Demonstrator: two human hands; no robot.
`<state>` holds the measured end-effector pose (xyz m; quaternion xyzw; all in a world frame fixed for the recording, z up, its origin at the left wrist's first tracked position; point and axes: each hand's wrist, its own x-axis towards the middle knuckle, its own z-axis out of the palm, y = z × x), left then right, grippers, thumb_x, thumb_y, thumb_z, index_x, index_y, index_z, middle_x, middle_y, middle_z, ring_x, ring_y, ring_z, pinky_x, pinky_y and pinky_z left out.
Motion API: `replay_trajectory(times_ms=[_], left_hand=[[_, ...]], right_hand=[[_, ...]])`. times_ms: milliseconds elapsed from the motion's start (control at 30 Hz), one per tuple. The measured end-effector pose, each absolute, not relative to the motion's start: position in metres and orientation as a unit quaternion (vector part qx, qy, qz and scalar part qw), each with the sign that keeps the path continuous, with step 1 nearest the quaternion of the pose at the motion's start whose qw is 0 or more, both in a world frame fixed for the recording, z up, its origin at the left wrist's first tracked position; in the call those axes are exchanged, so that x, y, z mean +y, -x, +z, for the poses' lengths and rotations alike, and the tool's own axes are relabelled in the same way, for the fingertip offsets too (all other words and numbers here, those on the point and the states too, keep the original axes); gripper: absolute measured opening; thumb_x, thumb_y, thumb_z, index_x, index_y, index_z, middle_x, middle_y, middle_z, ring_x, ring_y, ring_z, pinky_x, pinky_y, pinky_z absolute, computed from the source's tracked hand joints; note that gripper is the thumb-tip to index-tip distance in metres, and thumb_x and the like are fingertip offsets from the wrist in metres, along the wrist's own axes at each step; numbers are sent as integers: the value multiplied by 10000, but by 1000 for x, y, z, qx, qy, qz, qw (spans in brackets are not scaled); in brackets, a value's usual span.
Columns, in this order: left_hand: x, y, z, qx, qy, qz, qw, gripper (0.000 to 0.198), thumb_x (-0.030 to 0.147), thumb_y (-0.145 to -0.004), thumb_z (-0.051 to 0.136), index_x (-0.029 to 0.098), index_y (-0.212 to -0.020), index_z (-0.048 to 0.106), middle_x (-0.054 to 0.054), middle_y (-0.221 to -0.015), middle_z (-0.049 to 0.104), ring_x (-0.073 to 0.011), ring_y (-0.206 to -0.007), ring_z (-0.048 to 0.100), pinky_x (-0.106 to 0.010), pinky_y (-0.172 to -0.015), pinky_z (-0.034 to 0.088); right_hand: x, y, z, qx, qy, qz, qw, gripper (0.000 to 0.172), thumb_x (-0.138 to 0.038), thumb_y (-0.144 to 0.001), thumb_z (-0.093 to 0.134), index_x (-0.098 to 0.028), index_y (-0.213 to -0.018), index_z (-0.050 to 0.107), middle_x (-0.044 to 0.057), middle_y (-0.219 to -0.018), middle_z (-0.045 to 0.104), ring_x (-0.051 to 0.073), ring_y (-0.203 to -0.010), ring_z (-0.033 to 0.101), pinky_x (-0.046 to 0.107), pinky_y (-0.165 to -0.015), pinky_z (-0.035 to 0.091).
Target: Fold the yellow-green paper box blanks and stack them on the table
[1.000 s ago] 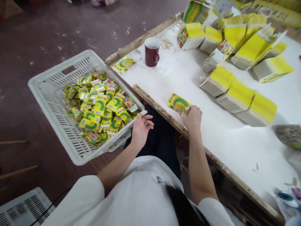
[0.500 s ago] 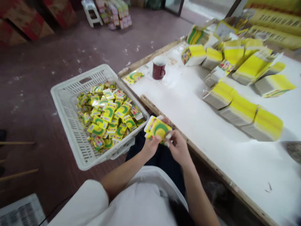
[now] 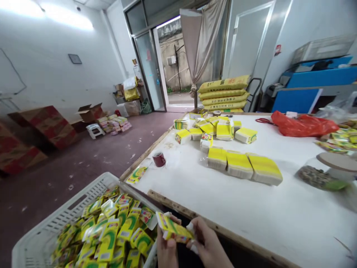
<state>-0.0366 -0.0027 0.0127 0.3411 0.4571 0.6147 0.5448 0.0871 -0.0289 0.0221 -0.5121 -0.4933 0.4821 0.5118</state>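
Note:
Low in the view, my left hand (image 3: 166, 250) grips a small yellow box (image 3: 175, 228) with green and red print, thumb on its near side. White flaps show at the box's end. My right hand (image 3: 206, 243) pinches the other end of the box, with white coverings on its fingertips. Left of my hands stands a white plastic crate (image 3: 36, 232), heaped with yellow-and-green packets (image 3: 108, 234). Both hands are beside the wooden edge of the white table (image 3: 245, 212).
A dark red mug (image 3: 159, 159) and a flat yellow packet (image 3: 137, 174) are near the table's left edge. Stacks of yellow cartons (image 3: 240, 163) stand farther back. To the right are a red plastic bag (image 3: 304, 124) and a clear jar (image 3: 315, 175).
The camera has tipped up, bringing the doorway and far wall into view. Both hands now appear lower, still on the box, which has tilted to show its edge.

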Motion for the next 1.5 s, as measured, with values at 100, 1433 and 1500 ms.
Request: replay_trajectory(times_ms=[100,1433,1500], left_hand=[[-10,38,5,491,-328,609,530,525,599,-555,891,197,-834,701,-36,-764,723,-271,-819,713,-358,-773,593],[-23,33,13,458,-742,275,404,617,260,-773,668,232,-1302,353,-34,-901,687,-225,-753,686,-339,-688,559],[-22,32,0,466,-746,300,370,669,250,-766,660,199,-1350,338,-99,-1028,680,-248,-871,701,-391,-807,581]], right_hand=[[-32,-108,29,-518,511,435,530,79,-272,-773,570,-211,-813,539,-19,-719,529,140,-661,460,264,-618,394],[-58,-111,26,-564,453,507,468,646,-351,-915,572,-282,-1539,417,92,-1634,359,282,-1509,343,480,-1244,257],[-60,-111,30,-625,465,459,427,568,-246,-954,485,-303,-1518,453,69,-1657,314,249,-1526,311,438,-1246,266]])
